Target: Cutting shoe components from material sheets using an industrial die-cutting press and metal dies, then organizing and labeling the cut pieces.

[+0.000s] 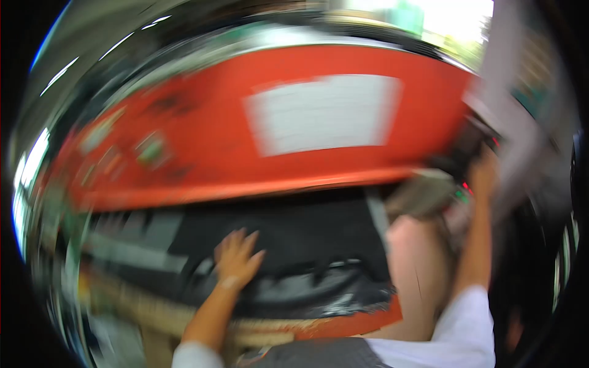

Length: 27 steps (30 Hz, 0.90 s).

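Note:
My left hand (238, 254) has its fingers spread, over or on a black, partly glossy sheet-like surface (282, 230); whether it touches cannot be made out. Beyond that surface rises a wide orange-red panel (208, 122) bearing a white rectangle (325, 113). My right arm stretches out to the far right. There, my right hand (486, 170) is at a dark box-like unit (460, 144) with small red and green spots, which may be buttons or lights. Motion blur smears the right fingers, so their grip is hidden.
Dark smudges and a small pale green patch (153, 150) mark the panel's left part. A pale wooden edge (159, 310) runs along the near side. A grey-beige rounded thing (423, 193) lies near the dark unit, and a pale upright column (512, 80) stands at right.

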Tool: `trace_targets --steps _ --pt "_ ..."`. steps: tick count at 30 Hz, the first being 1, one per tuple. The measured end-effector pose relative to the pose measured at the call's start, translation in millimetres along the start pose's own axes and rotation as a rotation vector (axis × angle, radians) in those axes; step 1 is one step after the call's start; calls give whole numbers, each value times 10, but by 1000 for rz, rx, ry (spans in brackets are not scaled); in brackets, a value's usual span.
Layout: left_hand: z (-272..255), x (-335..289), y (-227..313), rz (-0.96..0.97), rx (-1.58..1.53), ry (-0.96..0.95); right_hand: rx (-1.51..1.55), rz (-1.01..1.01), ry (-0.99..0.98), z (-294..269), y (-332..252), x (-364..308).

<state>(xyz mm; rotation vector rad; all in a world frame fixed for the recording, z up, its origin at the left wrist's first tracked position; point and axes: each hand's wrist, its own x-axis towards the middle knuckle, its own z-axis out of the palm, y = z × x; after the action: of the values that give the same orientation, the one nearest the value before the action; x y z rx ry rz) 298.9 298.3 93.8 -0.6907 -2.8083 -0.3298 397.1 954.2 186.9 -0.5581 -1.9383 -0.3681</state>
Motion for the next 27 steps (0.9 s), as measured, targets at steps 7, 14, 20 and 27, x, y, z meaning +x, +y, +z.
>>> trace_targets --steps 7,14,20,27 --pt "579 -888 -369 73 -199 231 682 -443 -5 -1638 -2523 -1527" --pt "372 -2447 -176 164 -430 151 1276 -811 -281 -2370 -4165 -1951" --pt "-259 -5224 -383 -720 -553 373 1531 -1281 -263 -2924 -5725 -2359" --pt "-58 -8245 295 -2211 -287 1214 1303 -1257 -725 -3124 -7172 -3502"
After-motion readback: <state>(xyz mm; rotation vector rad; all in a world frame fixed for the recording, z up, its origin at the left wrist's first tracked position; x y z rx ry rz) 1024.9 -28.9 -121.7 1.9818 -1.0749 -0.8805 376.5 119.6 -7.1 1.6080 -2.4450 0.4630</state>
